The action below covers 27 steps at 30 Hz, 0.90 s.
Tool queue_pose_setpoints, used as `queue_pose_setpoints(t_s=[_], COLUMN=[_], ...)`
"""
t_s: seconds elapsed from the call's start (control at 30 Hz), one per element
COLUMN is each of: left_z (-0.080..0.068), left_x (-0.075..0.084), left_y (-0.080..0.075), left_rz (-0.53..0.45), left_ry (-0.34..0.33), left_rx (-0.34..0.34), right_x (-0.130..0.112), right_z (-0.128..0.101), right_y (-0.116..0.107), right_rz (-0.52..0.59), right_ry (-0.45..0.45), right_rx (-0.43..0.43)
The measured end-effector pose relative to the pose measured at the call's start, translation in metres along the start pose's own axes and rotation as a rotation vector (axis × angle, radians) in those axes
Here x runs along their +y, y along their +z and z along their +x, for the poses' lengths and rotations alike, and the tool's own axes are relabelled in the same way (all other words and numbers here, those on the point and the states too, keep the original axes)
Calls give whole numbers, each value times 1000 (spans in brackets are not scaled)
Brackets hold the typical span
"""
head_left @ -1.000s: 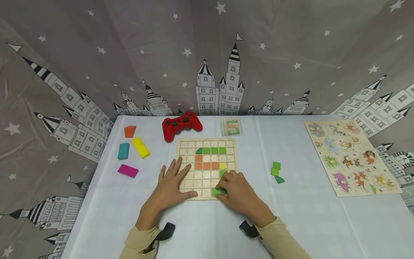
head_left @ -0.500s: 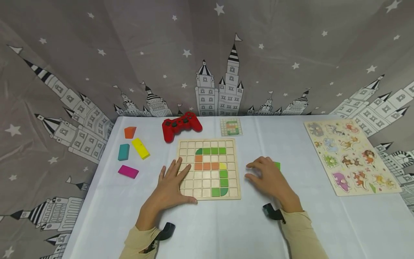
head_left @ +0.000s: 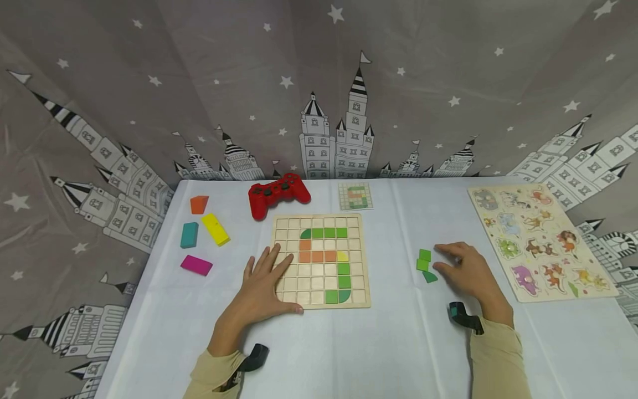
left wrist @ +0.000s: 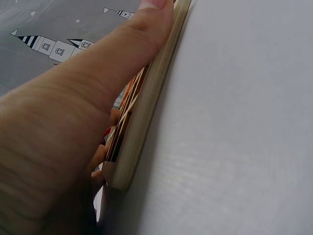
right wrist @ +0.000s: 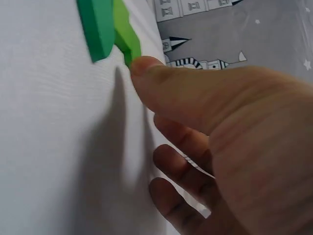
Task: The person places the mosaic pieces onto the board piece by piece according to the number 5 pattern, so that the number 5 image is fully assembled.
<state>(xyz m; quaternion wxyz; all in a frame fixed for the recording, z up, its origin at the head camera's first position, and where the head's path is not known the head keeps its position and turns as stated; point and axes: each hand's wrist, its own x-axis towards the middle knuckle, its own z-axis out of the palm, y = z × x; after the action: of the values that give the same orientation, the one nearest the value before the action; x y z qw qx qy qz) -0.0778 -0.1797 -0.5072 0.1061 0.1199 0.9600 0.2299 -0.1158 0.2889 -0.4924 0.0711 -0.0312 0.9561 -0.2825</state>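
My left hand point(head_left: 261, 288) rests with spread fingers on the lower left corner of a wooden grid board point(head_left: 289, 284). Set in the board are green, orange and yellow tiles, among them a dark green rounded tile point(head_left: 344, 296) at the lower right. My right hand point(head_left: 468, 271) hovers at the right with thumb and fingers apart, holding nothing. Just left of its fingertips lie two light green square tiles point(head_left: 422, 265) and a dark green rounded piece point(head_left: 430, 276). In the right wrist view the thumb is close to the light green tiles point(right wrist: 126, 32); contact cannot be told.
Behind the board lie a red game controller point(head_left: 279, 194) and a small pattern card point(head_left: 355, 196). At the left are an orange block point(head_left: 199, 204), a teal block point(head_left: 189, 235), a yellow block point(head_left: 216, 229) and a magenta block point(head_left: 196, 265). An animal puzzle board point(head_left: 540, 244) lies right.
My right hand has let go of the dark green rounded tile at the board's lower right and moved rightward, past the loose green pieces. My left hand has stayed in place.
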Motion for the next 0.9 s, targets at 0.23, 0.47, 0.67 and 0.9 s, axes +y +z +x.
queue_pose_setpoints(t_s=[0.23,0.47,0.67,0.9], left_z=[-1,-1,-1,0], left_x=[1,1,1,-1], left_y=[-1,-2,-2,-1], left_rz=[-4,-5,-16,-6], left_ry=[1,-3,-2,10], left_rx=[5,0,3,8], right_x=[0,-5,-15,-49], right_z=[3,6,6,6], right_y=[11,17,18,28], right_rz=[-12,-22,-14,10], right_ry=[-47,-44,-55,-179], right_rx=[36,54,69,115])
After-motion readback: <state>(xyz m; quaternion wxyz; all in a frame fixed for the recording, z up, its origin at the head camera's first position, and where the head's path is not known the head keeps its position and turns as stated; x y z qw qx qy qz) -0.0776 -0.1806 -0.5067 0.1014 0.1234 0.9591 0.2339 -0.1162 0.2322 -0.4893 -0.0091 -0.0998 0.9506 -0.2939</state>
